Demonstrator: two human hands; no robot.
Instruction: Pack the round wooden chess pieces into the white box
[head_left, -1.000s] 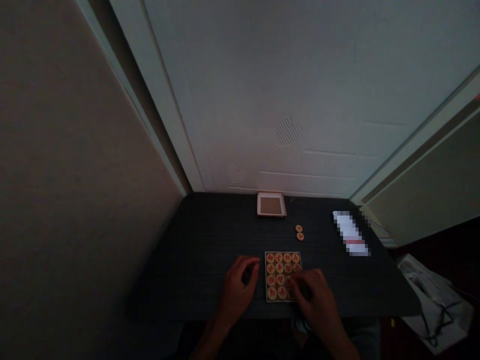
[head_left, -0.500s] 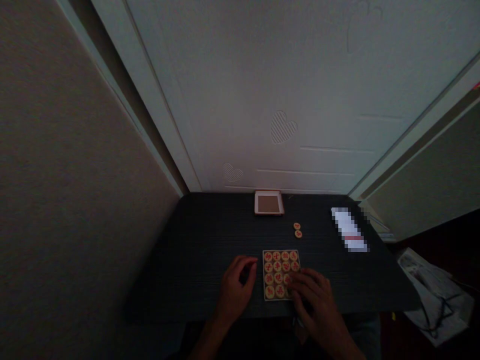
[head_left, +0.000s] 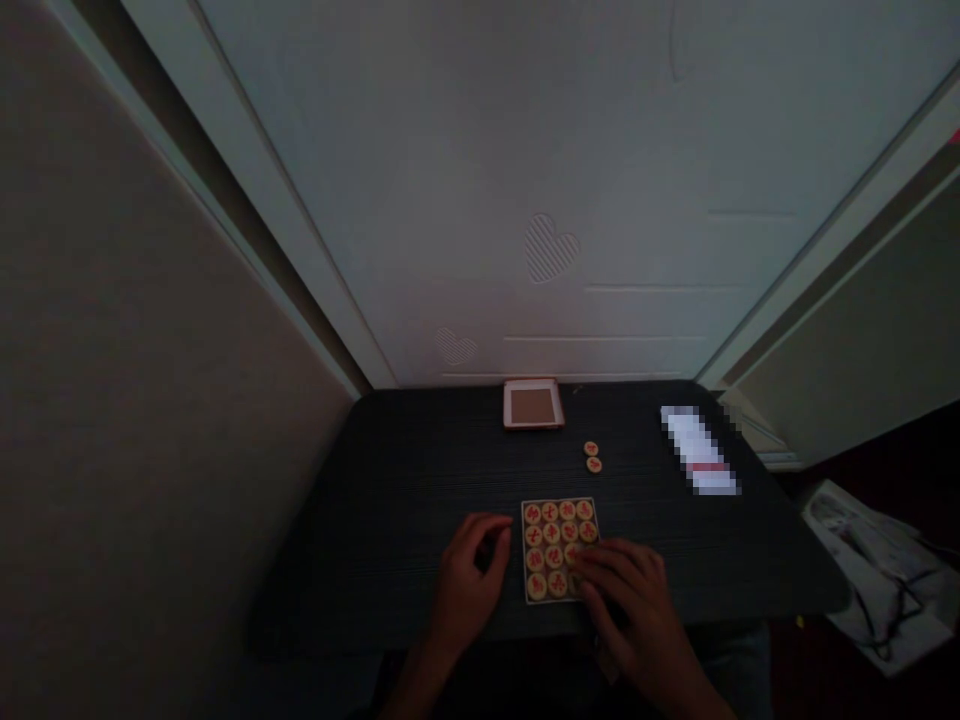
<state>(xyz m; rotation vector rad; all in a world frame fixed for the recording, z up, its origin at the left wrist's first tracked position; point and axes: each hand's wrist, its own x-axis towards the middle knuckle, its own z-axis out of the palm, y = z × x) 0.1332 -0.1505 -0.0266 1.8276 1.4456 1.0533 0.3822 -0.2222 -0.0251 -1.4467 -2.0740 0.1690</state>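
Note:
A shallow square box (head_left: 523,550) of round xiangqi pieces (head_left: 551,533) with red characters lies near the table's front edge. The pieces sit in neat rows. My right hand (head_left: 628,590) covers the box's lower right corner, its fingers and thumb bent around a piece there that is mostly hidden. Left of the box, my left hand (head_left: 471,575) hovers with curled fingers and the thumb a little apart from the index finger; nothing shows between them. Two loose xiangqi pieces (head_left: 592,457) lie beyond the box, one nearly touching the other.
On the dark table (head_left: 420,460), a box lid (head_left: 533,407) with a pale rim lies at the back, by the white door (head_left: 450,200). A blurred-out white object (head_left: 697,450) is on the right. A white bag (head_left: 885,590) rests on the floor to the right.
The view has shifted slightly. Both hands keep nearly the same places by the box, and the pieces look unmoved.

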